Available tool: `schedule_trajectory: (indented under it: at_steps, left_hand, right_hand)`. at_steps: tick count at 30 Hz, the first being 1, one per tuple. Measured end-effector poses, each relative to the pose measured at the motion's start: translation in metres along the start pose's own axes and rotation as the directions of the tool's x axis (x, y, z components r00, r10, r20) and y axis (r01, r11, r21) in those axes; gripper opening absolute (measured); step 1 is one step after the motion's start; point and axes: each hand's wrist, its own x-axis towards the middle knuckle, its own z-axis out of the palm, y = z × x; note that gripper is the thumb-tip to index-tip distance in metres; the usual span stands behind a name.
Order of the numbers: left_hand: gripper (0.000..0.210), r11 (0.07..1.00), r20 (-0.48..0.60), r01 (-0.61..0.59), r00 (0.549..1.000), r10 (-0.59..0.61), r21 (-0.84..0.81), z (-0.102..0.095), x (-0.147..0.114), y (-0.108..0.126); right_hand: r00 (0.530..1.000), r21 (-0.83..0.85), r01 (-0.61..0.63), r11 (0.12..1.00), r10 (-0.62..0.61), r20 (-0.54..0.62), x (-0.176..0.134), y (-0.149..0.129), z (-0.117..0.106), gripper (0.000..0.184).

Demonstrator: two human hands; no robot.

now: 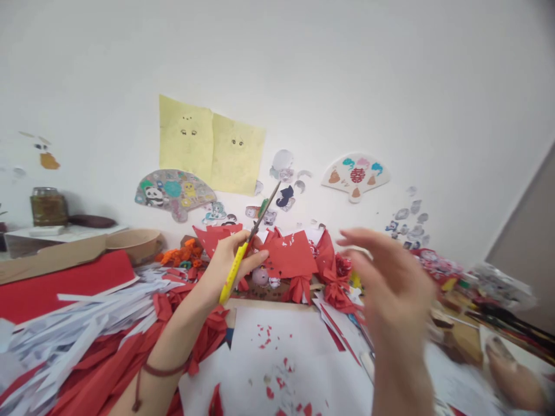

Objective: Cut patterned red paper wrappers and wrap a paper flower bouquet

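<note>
My left hand [232,257] is closed round a pair of yellow-handled scissors [236,266], whose blades point up towards the wall. Its thumb also presses on the edge of a piece of red paper [292,254] with small cut-outs along the top. To the right, my right hand [390,289] is raised and blurred by motion, its fingers apart and nothing visible in them. Beneath both hands lie white sheets [303,341] scattered with small red paper scraps [281,381].
Red and white paper strips [87,341] heap up at the left, near a red sheet [65,283] and a round tan container [134,245]. Folded red paper pieces [338,289] stand along the back. Paper fans [358,173] and yellow drawings [212,144] hang on the wall.
</note>
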Motion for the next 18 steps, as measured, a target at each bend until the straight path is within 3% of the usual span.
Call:
schedule_trajectory:
  at_steps: [2, 4, 7, 9, 11, 14, 18]
  left_hand:
    - [0.02, 1.0, 0.007, -0.015, 1.0, 0.015, -0.001, 0.001, 0.0, 0.0]
    - [0.02, 1.0, -0.009, -0.017, 1.0, 0.017, 0.02, 0.0, 0.001, -0.002]
    - [0.022, 0.996, -0.061, -0.008, 0.998, 0.013, 0.088, -0.002, 0.006, -0.006]
    - [0.025, 0.994, -0.087, -0.002, 0.996, 0.012, 0.112, -0.003, 0.008, -0.008]
    - [0.028, 0.995, -0.095, 0.004, 0.995, 0.006, 0.103, -0.003, 0.009, -0.009]
    - [0.029, 0.992, -0.089, -0.005, 0.996, 0.016, 0.124, -0.004, 0.008, -0.01]
    - [0.033, 0.921, -0.032, -0.063, 0.996, 0.082, 0.384, -0.014, 0.01, -0.016]
  right_hand:
    - [0.972, -0.006, -0.202, 0.979, 0.202, 0.119, 0.005, 0.015, 0.016, 0.036]
    - [0.877, -0.032, -0.388, 0.921, 0.379, 0.294, 0.01, 0.03, 0.021, 0.04]
    - [0.745, -0.007, -0.499, 0.866, 0.434, 0.506, 0.013, 0.046, 0.021, 0.035]
    - [0.707, 0.022, -0.522, 0.853, 0.417, 0.571, 0.012, 0.051, 0.022, 0.029]
    - [0.723, 0.044, -0.519, 0.854, 0.41, 0.556, 0.011, 0.054, 0.025, 0.026]
    - [0.8, 0.132, -0.508, 0.852, 0.409, 0.439, 0.01, 0.057, 0.029, 0.026]
    - [0.867, 0.28, -0.492, 0.824, 0.437, 0.238, 0.012, 0.062, 0.03, 0.028]
